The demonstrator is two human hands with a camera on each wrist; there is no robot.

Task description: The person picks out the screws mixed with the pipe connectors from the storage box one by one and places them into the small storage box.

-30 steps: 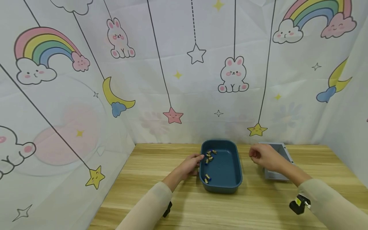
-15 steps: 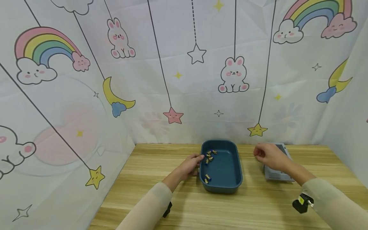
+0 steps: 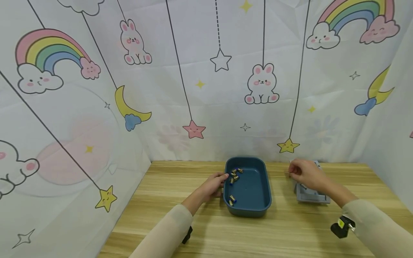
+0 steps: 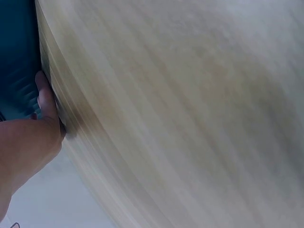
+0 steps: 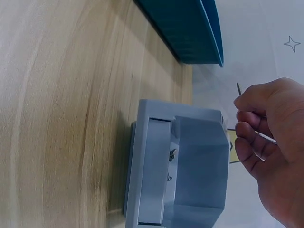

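At the left edge of the blue tub (image 3: 251,190), my left hand (image 3: 213,184) holds the wall: fingertips lie on the rim, with the thumb lower against the outside. In the left wrist view, part of that left hand (image 4: 45,114) lies along the tub's outer side. My right hand (image 3: 306,173) pinches a thin screw above the grey box (image 3: 311,197). The threaded end of the screw (image 5: 239,89) sticks out past the fingertips in the right wrist view; most of it is hidden. Several small brass fittings (image 3: 234,177) with blue ends lie along the tub's left side.
A few small metal pieces (image 5: 172,155) lie inside the grey box. Both containers stand on a wood-grain table (image 3: 245,233), near its back edge. Behind it hangs a white cloth (image 3: 226,93) printed with rainbows, rabbits and stars.
My right hand has moved a little to the right, over the grey box, still pinching the screw. My left hand and the blue tub have stayed in place.
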